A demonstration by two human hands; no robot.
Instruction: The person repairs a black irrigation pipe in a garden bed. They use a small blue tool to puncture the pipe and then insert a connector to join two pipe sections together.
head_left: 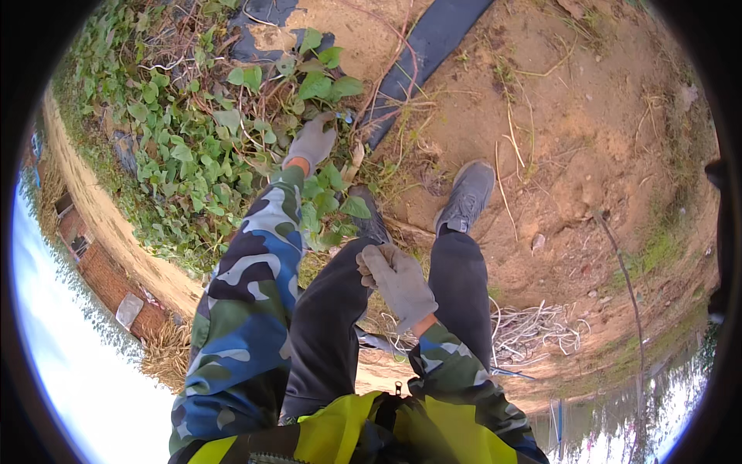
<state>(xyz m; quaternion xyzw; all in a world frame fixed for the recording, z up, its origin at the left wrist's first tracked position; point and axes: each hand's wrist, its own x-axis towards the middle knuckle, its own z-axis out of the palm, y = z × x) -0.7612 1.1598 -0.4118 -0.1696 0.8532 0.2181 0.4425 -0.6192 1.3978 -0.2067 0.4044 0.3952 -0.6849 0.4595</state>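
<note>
My left hand point(312, 142), in a grey work glove, reaches down into a bed of leafy green vines point(205, 155). Its fingertips are lost among stems and leaves, close to a small blue object point(345, 118) whose kind I cannot make out. Broad leaves point(328, 83) spread just beyond it. Above my knees hovers my right hand point(398, 284), also gloved, with the fingers curled in and the thumb alongside. Whatever it may hold is hidden by the glove. A pale dry leaf or husk point(355, 158) sits right of my left wrist.
Black plastic sheeting point(425, 58) runs over sandy soil point(572, 147) ahead. My grey shoes point(468, 193) stand at the vines' edge. A tangle of pale dry stems point(533, 334) lies near my right leg. One long thin stick point(622, 267) is farther right; a brick structure point(116, 282) shows far left.
</note>
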